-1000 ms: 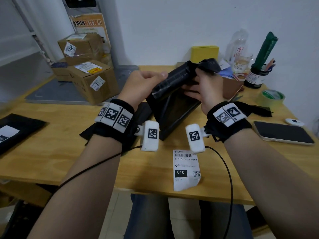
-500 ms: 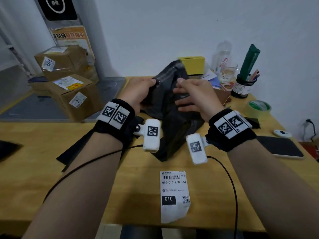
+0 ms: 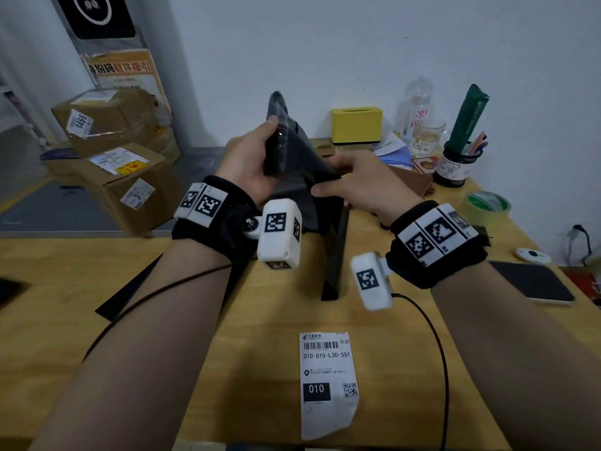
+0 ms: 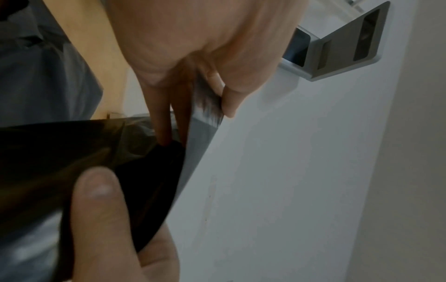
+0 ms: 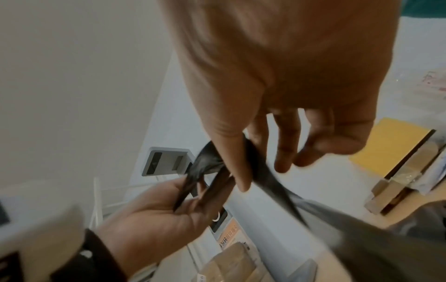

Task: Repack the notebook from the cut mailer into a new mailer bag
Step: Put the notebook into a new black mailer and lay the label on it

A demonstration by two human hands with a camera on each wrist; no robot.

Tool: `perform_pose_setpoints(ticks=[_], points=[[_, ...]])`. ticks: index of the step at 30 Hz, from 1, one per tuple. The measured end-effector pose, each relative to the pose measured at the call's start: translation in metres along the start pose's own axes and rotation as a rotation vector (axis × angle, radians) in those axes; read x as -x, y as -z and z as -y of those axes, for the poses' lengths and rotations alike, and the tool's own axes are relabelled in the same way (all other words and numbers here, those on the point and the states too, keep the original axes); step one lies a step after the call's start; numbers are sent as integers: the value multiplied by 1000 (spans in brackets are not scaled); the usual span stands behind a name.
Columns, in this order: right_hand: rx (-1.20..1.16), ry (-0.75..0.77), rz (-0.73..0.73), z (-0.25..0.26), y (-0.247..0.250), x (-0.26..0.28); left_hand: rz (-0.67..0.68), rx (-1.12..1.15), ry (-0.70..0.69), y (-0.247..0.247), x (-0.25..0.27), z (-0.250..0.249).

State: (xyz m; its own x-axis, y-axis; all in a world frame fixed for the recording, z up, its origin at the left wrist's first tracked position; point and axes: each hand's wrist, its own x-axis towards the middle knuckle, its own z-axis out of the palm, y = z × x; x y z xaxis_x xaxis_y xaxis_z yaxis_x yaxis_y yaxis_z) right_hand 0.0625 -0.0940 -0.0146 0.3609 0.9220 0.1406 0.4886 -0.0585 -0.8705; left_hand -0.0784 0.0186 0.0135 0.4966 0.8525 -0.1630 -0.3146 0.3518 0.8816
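Note:
A black mailer bag (image 3: 294, 148) stands upright on the wooden table (image 3: 182, 320), its stiff flat lower part (image 3: 336, 255) resting on one edge. My left hand (image 3: 257, 157) grips the bag's upper left flap, thumb in front. My right hand (image 3: 341, 180) pinches the opposite edge of the mouth, so the film is stretched between the two hands. The left wrist view shows my fingers (image 4: 226, 99) clamping the grey-black film (image 4: 149, 167). In the right wrist view my right hand (image 5: 243, 171) pinches the dark film (image 5: 277, 192) opposite my left hand (image 5: 156, 215). No notebook shows.
A black strip of cut plastic (image 3: 130, 297) lies at the left. A white shipping label (image 3: 328, 382) lies near the front edge. Cardboard boxes (image 3: 130, 177) stand at the back left. A yellow box (image 3: 356, 125), pen cup (image 3: 453, 167), tape roll (image 3: 487, 206) and phone (image 3: 536, 284) are on the right.
The bag was bunched between both hands. Now my left hand has lifted one flap and the right has drawn the other edge rightward, spreading the film apart.

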Motion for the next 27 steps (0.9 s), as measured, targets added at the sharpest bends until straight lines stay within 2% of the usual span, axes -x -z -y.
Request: perform_pose_setpoints(ticks=[4, 8, 10, 13, 16, 18, 20, 23, 25, 27], points=[[56, 10, -121, -6, 10, -5, 13, 67, -117, 5, 0, -14], [148, -98, -189, -18, 17, -15, 83, 148, -217, 8, 5, -27], [113, -152, -190, -24, 18, -17, 130, 217, -248, 9, 11, -30], [-229, -212, -137, -24, 14, -19, 207, 322, -267, 15, 15, -31], [-578, -156, -163, -26, 12, -28, 273, 412, -271, 22, 15, -26], [-698, -102, -188, -30, 12, -38, 278, 456, -269, 29, 15, -20], [-700, -26, -230, -34, 8, -48, 279, 513, -261, 39, 11, -11], [-646, 27, -305, -44, 1, -64, 239, 528, -221, 52, 6, 12], [-600, -65, -274, -52, -5, -74, 131, 509, -169, 58, 5, 35], [-550, -220, -147, -58, -12, -78, -48, 471, -93, 66, -2, 61]])
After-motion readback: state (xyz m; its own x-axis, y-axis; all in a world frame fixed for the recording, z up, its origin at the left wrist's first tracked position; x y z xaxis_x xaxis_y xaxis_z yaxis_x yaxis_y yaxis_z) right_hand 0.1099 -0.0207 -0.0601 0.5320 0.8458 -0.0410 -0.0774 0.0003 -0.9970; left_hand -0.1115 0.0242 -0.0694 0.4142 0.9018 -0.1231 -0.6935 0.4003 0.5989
